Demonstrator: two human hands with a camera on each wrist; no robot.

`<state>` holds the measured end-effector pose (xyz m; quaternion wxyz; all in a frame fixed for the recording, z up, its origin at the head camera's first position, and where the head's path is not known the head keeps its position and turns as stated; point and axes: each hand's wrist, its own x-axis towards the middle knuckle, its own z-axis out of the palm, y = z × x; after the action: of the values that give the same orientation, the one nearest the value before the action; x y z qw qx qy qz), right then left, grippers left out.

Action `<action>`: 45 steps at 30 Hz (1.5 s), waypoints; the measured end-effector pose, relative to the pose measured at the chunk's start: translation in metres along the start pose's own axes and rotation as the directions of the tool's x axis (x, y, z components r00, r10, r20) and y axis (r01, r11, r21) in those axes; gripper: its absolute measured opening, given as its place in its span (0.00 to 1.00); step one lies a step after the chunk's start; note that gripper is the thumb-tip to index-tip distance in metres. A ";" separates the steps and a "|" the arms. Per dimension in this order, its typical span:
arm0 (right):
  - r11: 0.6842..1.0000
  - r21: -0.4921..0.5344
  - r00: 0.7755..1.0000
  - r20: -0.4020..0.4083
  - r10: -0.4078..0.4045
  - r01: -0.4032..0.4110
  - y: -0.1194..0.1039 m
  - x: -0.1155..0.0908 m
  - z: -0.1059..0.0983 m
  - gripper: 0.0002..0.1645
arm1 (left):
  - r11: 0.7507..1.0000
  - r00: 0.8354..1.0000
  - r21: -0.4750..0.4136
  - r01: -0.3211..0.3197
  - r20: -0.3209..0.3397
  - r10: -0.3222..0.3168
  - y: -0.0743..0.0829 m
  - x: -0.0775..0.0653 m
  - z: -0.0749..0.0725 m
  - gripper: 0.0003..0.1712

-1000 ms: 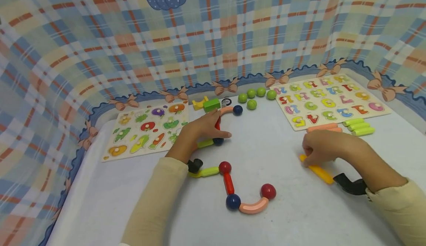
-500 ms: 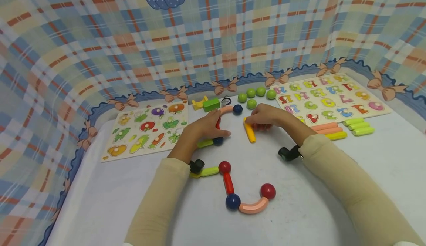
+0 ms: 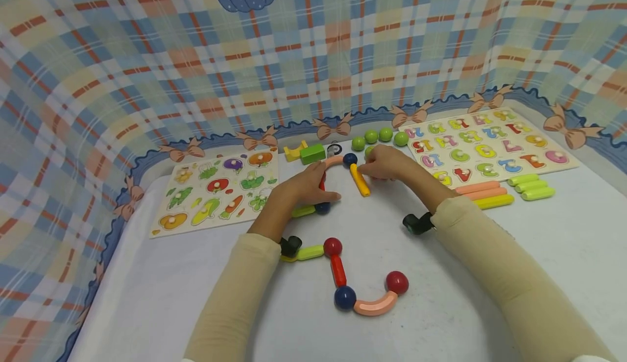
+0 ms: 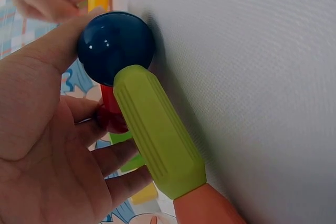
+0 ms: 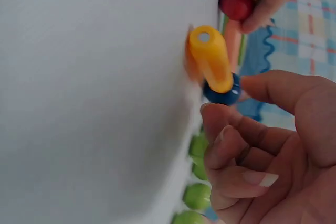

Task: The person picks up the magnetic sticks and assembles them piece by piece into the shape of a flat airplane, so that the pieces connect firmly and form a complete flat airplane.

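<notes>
My left hand (image 3: 306, 185) steadies a chain of magnetic sticks and balls. In the left wrist view its thumb lies against a blue ball (image 4: 116, 45) and its fingers reach a red ball (image 4: 111, 119); a red stick (image 4: 107, 95) links them. A lime stick (image 4: 160, 132) runs from the blue ball to an orange piece (image 4: 205, 205). My right hand (image 3: 387, 163) pinches a yellow-orange magnetic stick (image 3: 360, 181), its upper end at the far blue ball (image 3: 350, 159). That ball joins a curved pink stick (image 3: 334, 160). In the right wrist view the stick (image 5: 212, 59) is blurred.
A second chain with a curved pink stick (image 3: 376, 304) lies in front. Green balls (image 3: 385, 134) sit behind. A vegetable puzzle board (image 3: 196, 230) lies left, a number board (image 3: 470, 166) right, with loose lime sticks (image 3: 538, 193) and a yellow stick (image 3: 495, 202) before it.
The right hand has carried the yellow-orange stick from the right side leftward, up to the far blue ball of the chain. The left hand has stayed in place.
</notes>
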<state>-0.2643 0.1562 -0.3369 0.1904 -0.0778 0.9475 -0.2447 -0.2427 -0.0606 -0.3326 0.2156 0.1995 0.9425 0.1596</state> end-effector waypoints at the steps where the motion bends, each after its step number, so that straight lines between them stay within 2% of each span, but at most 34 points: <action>1: 0.999 -0.038 0.999 -0.027 -0.031 0.030 0.002 -0.008 -0.001 0.18 | 1.000 1.000 0.003 0.004 0.000 -0.004 0.000 0.000 0.000 0.50; 3: 0.990 -0.112 0.994 -0.066 -0.092 0.084 0.008 -0.028 -0.006 0.15 | 0.999 1.000 0.035 0.019 -0.001 -0.019 0.000 -0.002 0.001 0.51; 6: 0.975 -0.181 0.983 -0.108 -0.148 0.127 0.024 -0.062 -0.015 0.10 | 0.985 0.999 0.169 -0.026 -0.029 0.032 0.008 -0.014 0.004 0.52; 8: 0.970 -0.216 0.983 -0.118 -0.140 0.112 0.039 -0.085 -0.022 0.08 | 0.955 0.992 0.283 -0.090 -0.057 0.111 0.020 -0.031 0.008 0.50; 10: 0.962 -0.256 0.984 -0.122 -0.128 0.093 0.054 -0.105 -0.029 0.06 | 0.902 0.974 0.398 -0.165 -0.076 0.212 0.038 -0.057 0.016 0.45; 11: 0.957 -0.276 0.985 -0.120 -0.122 0.085 0.062 -0.113 -0.032 0.05 | 0.877 0.965 0.435 -0.203 -0.060 0.253 0.048 -0.072 0.022 0.43; 14: 0.936 -0.346 0.989 -0.105 -0.100 0.058 0.083 -0.134 -0.037 0.05 | 0.807 0.931 0.485 -0.338 0.047 0.362 0.074 -0.114 0.042 0.37; 17: 0.929 -0.369 0.992 -0.113 -0.064 0.018 0.100 -0.147 -0.036 0.07 | 0.739 0.874 0.472 -0.481 0.192 0.447 0.088 -0.143 0.062 0.34; 20: 0.932 -0.361 0.990 -0.141 -0.017 -0.035 0.110 -0.153 -0.034 0.11 | 0.667 0.815 0.475 -0.575 0.255 0.521 0.093 -0.158 0.078 0.30; 21: 0.934 -0.354 0.988 -0.153 -0.002 -0.053 0.113 -0.154 -0.033 0.13 | 0.654 0.804 0.474 -0.590 0.265 0.533 0.093 -0.160 0.082 0.30; 23: 0.934 -0.348 0.985 -0.169 0.027 -0.085 0.116 -0.154 -0.030 0.14 | 0.633 0.792 0.486 -0.603 0.264 0.551 0.093 -0.162 0.087 0.29; 25: 0.931 -0.349 0.983 -0.180 0.043 -0.104 0.117 -0.152 -0.026 0.14 | 0.633 0.793 0.491 -0.599 0.252 0.555 0.091 -0.162 0.090 0.30; 30: 0.918 -0.378 0.978 -0.201 0.046 -0.121 0.115 -0.148 -0.018 0.12 | 0.652 0.806 0.489 -0.579 0.225 0.547 0.087 -0.161 0.094 0.31; 32: 0.912 -0.391 0.979 -0.197 0.051 -0.126 0.113 -0.148 -0.017 0.12 | 0.647 0.803 0.492 -0.582 0.225 0.552 0.087 -0.160 0.095 0.30; 34: 0.907 -0.404 0.984 -0.175 0.046 -0.114 0.110 -0.150 -0.015 0.09 | 0.639 0.799 0.497 -0.587 0.230 0.555 0.087 -0.159 0.097 0.28; 37: 0.912 -0.405 0.995 -0.094 0.026 -0.062 0.100 -0.154 -0.010 0.10 | 0.625 0.794 0.508 -0.593 0.240 0.558 0.087 -0.159 0.098 0.26; 40: 0.934 -0.357 1.000 0.015 -0.025 0.029 0.085 -0.156 0.000 0.13 | 0.624 0.794 0.507 -0.594 0.246 0.555 0.087 -0.159 0.098 0.24; 43: 0.963 -0.245 0.991 0.103 -0.085 0.108 0.067 -0.154 0.009 0.13 | 0.628 0.796 0.503 -0.593 0.250 0.551 0.087 -0.158 0.098 0.25; 45: 0.982 -0.108 0.978 0.155 -0.140 0.157 0.056 -0.150 0.016 0.11 | 0.628 0.795 0.503 -0.594 0.250 0.553 0.087 -0.157 0.098 0.25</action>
<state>-0.1238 0.2345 -0.3290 0.2357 -0.1774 0.9355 -0.1947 -0.0397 -0.0338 -0.3288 0.1192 0.5482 0.8249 -0.0695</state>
